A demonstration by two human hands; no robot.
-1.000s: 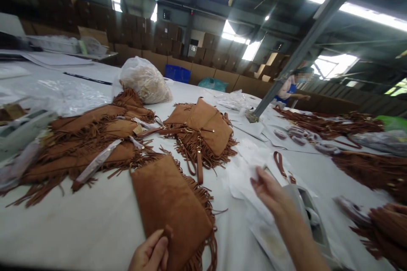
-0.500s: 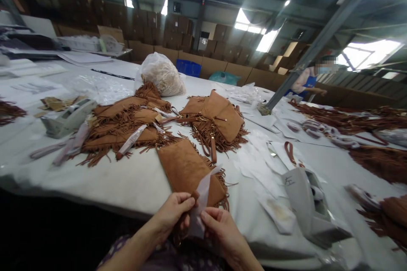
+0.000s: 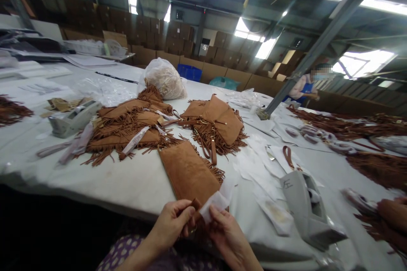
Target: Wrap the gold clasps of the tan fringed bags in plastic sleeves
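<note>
My left hand [image 3: 174, 222] is closed on a brown leather strap [image 3: 196, 204] at the table's near edge. Between thumb and fingers, my right hand [image 3: 227, 229] pinches a thin white paper sheet [image 3: 216, 203] beside the strap. Just beyond both hands lies a flat tan fringed bag [image 3: 187, 169], its lower corner partly hidden by the paper. Farther back are another fringed bag [image 3: 222, 118] with a wrist strap and a pile of fringed bags [image 3: 127, 135] to its left.
A grey tape dispenser [image 3: 307, 209] stands at the right, another [image 3: 74, 118] at the left. Behind the bags sits a stuffed clear plastic bag [image 3: 163, 78]. Loose white papers [image 3: 273, 211] lie right of centre. A person [image 3: 302, 88] is at the back right.
My right hand has shifted the white paper, which now folds over near the strap instead of standing up lengthwise. The camera view has tilted slightly upward.
</note>
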